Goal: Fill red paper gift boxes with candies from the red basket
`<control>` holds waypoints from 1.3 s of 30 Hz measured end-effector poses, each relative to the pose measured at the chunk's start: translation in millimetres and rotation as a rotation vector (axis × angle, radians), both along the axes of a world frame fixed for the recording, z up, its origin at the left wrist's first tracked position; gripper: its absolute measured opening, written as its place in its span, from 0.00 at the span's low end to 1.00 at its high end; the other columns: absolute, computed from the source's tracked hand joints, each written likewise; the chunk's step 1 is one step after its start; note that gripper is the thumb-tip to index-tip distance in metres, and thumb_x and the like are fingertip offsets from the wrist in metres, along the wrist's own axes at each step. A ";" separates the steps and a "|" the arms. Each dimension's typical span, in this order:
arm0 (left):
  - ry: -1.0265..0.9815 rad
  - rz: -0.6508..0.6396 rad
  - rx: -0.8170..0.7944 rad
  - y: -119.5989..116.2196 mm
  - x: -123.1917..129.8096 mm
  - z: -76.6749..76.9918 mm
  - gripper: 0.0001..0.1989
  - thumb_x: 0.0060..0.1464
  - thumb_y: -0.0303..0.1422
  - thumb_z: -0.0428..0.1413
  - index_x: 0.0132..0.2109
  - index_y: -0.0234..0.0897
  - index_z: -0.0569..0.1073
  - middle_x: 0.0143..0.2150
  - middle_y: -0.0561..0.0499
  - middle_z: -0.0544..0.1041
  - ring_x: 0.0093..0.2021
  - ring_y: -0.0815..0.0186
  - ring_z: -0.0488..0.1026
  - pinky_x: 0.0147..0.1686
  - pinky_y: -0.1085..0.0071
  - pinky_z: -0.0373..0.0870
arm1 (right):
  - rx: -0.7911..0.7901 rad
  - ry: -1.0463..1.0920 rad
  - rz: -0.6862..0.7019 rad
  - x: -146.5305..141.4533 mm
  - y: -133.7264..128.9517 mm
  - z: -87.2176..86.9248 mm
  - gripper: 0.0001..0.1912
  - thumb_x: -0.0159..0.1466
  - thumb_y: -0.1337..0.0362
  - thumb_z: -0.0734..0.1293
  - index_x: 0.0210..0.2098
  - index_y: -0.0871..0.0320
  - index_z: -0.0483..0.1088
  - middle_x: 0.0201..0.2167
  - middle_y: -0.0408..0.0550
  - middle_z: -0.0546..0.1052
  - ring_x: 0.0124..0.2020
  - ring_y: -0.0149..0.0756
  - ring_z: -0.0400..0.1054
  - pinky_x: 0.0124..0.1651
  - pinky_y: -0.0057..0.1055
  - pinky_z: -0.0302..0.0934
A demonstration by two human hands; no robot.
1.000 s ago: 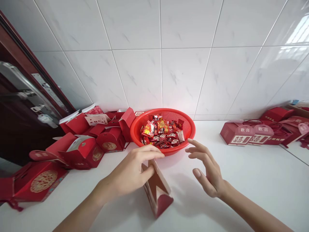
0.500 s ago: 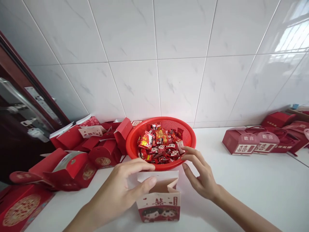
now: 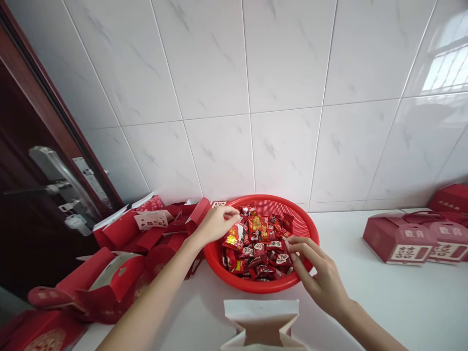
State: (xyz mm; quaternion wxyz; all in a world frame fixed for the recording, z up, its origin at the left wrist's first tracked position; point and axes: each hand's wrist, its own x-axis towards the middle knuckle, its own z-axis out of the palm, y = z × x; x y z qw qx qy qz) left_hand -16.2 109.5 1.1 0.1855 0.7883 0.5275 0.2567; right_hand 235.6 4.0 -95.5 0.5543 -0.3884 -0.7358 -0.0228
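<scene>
A white tiled wall point(image 3: 288, 58) rises behind the white surface point(image 3: 338, 243), where a red basket point(image 3: 260, 288) holds many wrapped sweets point(image 3: 258, 249). The left hand point(image 3: 215, 226) reaches over its left side, fingers curled close together at a red-and-gold packet point(image 3: 234, 237); whether they grip it, I cannot tell. The right hand point(image 3: 326, 282) is at the basket's right side, thumb and forefinger nearly meeting by the sweets; any hold there is unclear. In front of the basket, a paper box point(image 3: 261, 308) is already opened out, with no sweets in the visible part. Red boxes point(image 3: 126, 279) at left include open ones; the pink-red boxes point(image 3: 383, 236) at right look closed.
</scene>
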 end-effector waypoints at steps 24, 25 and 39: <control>0.007 -0.203 -0.417 67.7 48.8 -44.0 0.28 0.38 0.54 0.68 0.38 0.34 0.80 0.48 0.41 0.82 0.50 0.48 0.77 0.45 0.65 0.72 | 0.112 0.002 -0.054 -5.7 1.4 -26.3 0.14 0.66 0.77 0.57 0.41 0.55 0.68 0.38 0.49 0.78 0.34 0.38 0.73 0.37 0.36 0.61; -0.039 -0.234 -0.435 65.7 51.0 -42.6 0.27 0.39 0.54 0.68 0.38 0.34 0.80 0.47 0.43 0.83 0.50 0.50 0.77 0.45 0.66 0.72 | 0.121 0.004 -0.059 -5.9 1.5 -27.5 0.14 0.66 0.77 0.56 0.42 0.55 0.68 0.38 0.49 0.78 0.35 0.39 0.73 0.38 0.37 0.61; -0.119 -0.294 -0.445 57.4 58.1 -34.4 0.24 0.50 0.50 0.63 0.45 0.36 0.83 0.51 0.44 0.82 0.54 0.54 0.76 0.52 0.67 0.70 | 0.167 -0.010 -0.069 -7.3 -0.2 -35.9 0.14 0.67 0.78 0.55 0.41 0.54 0.65 0.37 0.47 0.75 0.33 0.37 0.68 0.39 0.37 0.59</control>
